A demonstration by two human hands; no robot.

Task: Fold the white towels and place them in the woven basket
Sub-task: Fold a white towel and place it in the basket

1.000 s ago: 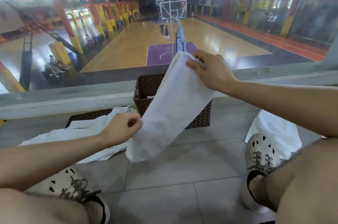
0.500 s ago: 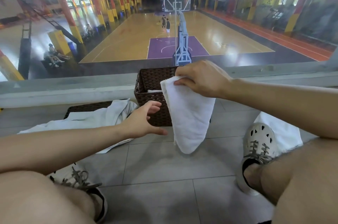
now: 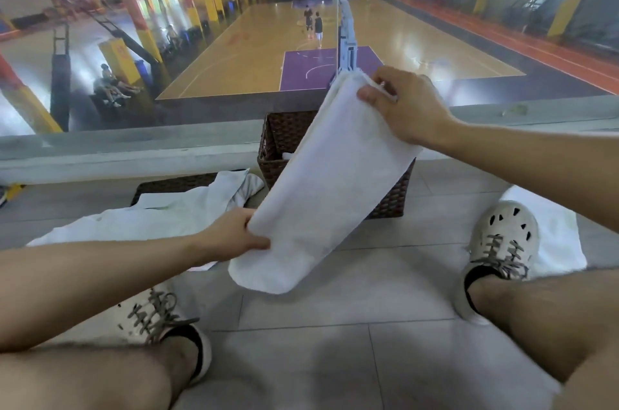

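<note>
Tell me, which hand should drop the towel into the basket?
Probably the right hand: it grips the top end of the towel, nearest the woven basket, while the left hand pinches the low end, farther away.

Long white towel, folded narrow, up in the air and slanted, right in front of the brown woven basket on the floor. Crumpled towels on the floor, left of the basket. Another towel spread on the floor, off to the right.
</note>
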